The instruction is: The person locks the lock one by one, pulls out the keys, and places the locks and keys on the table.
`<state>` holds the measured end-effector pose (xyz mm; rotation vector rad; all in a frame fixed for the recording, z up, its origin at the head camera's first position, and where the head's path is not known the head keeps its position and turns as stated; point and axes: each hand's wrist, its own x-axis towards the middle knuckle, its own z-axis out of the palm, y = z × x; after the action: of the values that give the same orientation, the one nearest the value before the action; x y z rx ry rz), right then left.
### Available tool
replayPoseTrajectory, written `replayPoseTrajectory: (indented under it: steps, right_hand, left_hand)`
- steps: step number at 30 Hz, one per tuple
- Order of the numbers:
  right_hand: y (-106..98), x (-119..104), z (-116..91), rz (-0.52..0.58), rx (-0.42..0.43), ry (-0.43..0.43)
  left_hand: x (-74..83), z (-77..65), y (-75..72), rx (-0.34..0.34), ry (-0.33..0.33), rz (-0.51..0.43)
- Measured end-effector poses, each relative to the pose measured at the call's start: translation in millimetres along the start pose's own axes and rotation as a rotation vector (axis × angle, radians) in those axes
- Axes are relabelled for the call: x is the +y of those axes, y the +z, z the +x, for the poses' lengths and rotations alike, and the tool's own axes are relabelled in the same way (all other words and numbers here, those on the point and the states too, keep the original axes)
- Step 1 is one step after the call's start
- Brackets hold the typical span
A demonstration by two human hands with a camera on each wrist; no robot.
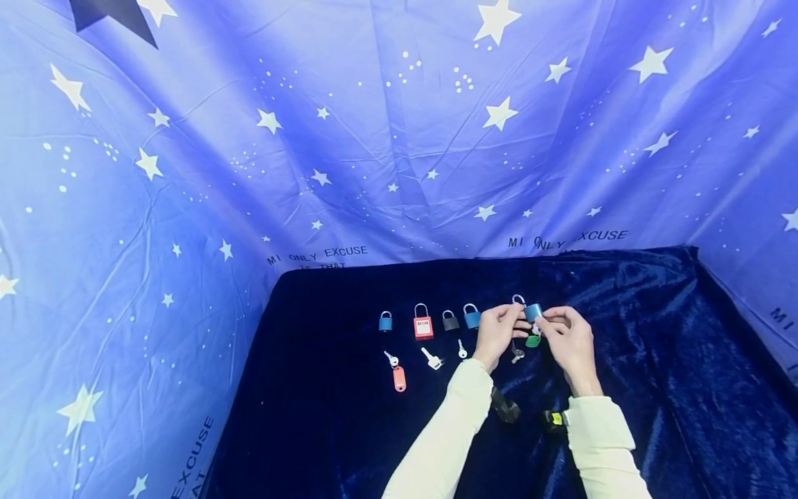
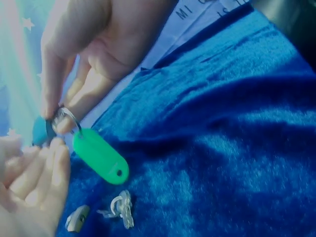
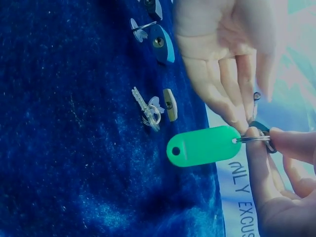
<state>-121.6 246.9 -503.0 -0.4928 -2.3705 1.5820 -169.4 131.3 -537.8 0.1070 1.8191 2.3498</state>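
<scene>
Raised over the cloth, a blue padlock (image 1: 534, 312) is held between both hands, its silver shackle (image 1: 519, 299) pointing left. My left hand (image 1: 499, 333) grips it from the left with thumb and fingertips. My right hand (image 1: 569, 339) pinches a key at the padlock's lower end, thumb against forefinger. That key is mostly covered by fingers. From its ring hangs a green key tag (image 3: 207, 145), also clear in the left wrist view. Below the hands lie loose keys (image 3: 148, 108) beside another padlock (image 3: 170, 105), seen from its keyhole end. How far the key sits inside is hidden.
To the left stand a small blue padlock (image 1: 385, 323), a red one (image 1: 423, 326), a dark one (image 1: 450, 321) and a larger blue one (image 1: 472, 317). Nearer lie a key with a red tag (image 1: 400, 379), a white key (image 1: 431, 358) and a small key (image 1: 462, 349). Dark velvet (image 1: 324, 416) covers the table.
</scene>
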Motion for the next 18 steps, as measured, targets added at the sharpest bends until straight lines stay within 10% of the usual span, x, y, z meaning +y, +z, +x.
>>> replayPoseTrajectory:
  steps: [18]
  right_hand:
    - [3.6,1.4,-5.7,0.163,-0.078,-0.066]
  left_hand:
    - [0.7,5.3,-21.3,-0.076,0.008,-0.092]
